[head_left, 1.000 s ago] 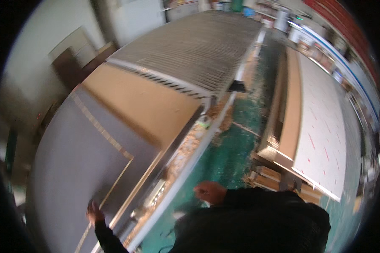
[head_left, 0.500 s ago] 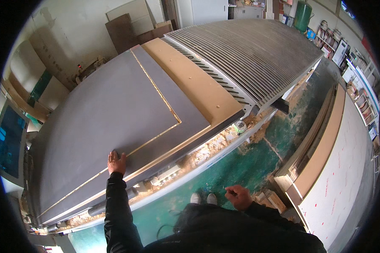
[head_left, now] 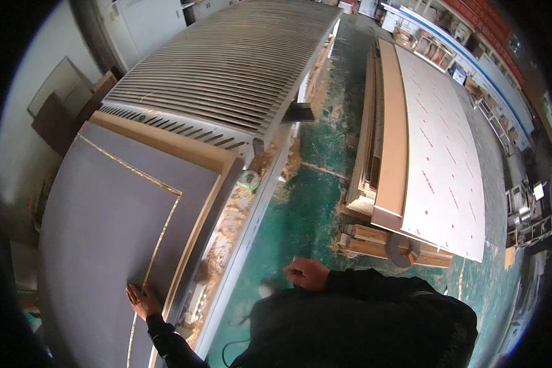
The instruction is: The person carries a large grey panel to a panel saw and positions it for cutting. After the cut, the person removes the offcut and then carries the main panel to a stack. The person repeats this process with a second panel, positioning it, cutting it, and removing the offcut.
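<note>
My left hand (head_left: 144, 300) lies flat on a large dark grey board (head_left: 92, 227), fingers spread beside a narrow groove (head_left: 161, 236). The groove runs along the board, turns a corner and shows a pale gold colour. Under the grey board's far end sits a tan board (head_left: 190, 140). My right hand (head_left: 308, 273) hangs over the green floor in front of my body. Its fingers are curled in and a little blurred, so whatever they may hold is hidden.
Beyond the boards stretches a ribbed machine bed (head_left: 221, 67). Sawdust (head_left: 224, 242) and a small round green-and-white object (head_left: 248, 180) lie along its side ledge. To the right, a board stack topped by a white sheet (head_left: 441, 147) rests on wooden supports (head_left: 371, 236).
My view has swung to the right, bringing the board stack toward the middle. My left hand still lies flat on the grey board by the groove; my right hand stays curled.
</note>
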`<move>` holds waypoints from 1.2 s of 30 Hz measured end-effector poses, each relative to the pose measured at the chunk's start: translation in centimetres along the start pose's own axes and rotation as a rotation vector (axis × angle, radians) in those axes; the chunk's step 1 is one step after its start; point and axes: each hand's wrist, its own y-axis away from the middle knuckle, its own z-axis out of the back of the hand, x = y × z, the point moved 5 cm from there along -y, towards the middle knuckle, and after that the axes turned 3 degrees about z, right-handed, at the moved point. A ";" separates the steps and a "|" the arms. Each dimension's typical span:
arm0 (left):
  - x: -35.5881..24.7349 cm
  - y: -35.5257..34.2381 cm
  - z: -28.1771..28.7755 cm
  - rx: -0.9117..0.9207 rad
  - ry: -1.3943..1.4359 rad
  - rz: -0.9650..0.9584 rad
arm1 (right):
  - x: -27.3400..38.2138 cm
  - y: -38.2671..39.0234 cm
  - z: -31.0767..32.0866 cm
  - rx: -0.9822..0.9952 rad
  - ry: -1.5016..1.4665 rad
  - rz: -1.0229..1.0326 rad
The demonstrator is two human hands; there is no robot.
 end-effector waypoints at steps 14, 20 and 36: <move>-11.8 -4.4 -1.6 0.059 0.049 0.204 | -11.8 -5.5 21.3 -0.134 -0.068 0.006; -20.0 -5.6 -0.5 0.003 0.016 0.286 | -15.0 -7.0 29.9 -0.200 -0.062 0.046; -30.3 -7.2 -4.3 -0.124 -0.110 0.093 | -17.5 -15.5 34.6 -0.126 -0.050 -0.126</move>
